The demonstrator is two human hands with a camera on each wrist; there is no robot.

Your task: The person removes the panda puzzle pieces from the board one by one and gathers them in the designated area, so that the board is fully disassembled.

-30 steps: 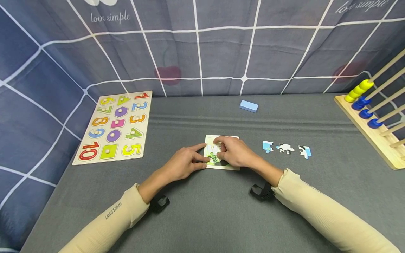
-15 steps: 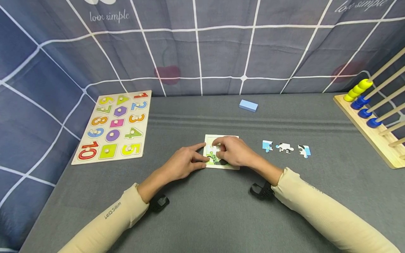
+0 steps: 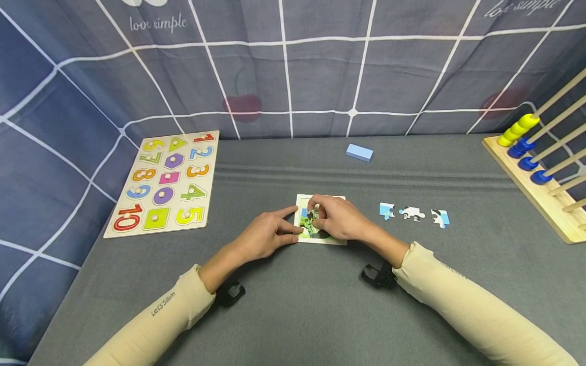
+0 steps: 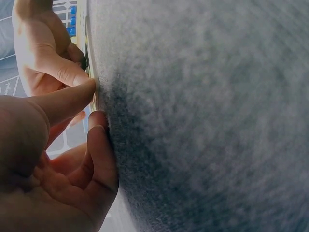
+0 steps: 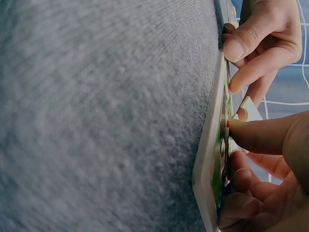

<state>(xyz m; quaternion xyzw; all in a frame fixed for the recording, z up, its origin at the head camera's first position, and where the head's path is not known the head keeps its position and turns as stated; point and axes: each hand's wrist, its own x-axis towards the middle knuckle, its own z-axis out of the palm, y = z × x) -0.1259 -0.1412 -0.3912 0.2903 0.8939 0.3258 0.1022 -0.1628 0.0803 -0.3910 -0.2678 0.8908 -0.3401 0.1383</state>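
A small jigsaw puzzle board (image 3: 320, 242) with a pale frame and a green picture lies on the grey table. At its left edge rests my left hand (image 3: 267, 237), fingers spread, fingertips touching the frame. My right hand (image 3: 339, 219) is over the board, thumb and fingers pinching a puzzle piece (image 5: 247, 110) that stands tilted above the board in the right wrist view. Blue and black parts of the picture show beside its fingertips in the head view; the hand hides the board's right side. Three loose puzzle pieces (image 3: 412, 213) lie in a row to the right.
A number-and-shape peg board (image 3: 155, 190) lies at the left. A light blue block (image 3: 359, 152) sits toward the back, before a gridded cloth backdrop (image 3: 320, 76). On the right stands a wooden abacus (image 3: 535, 188) with yellow and blue beads.
Under my right fingers, a pale patch at the board's upper left has given way to blue and black. The right fingers have shifted slightly; the left hand stays in place.
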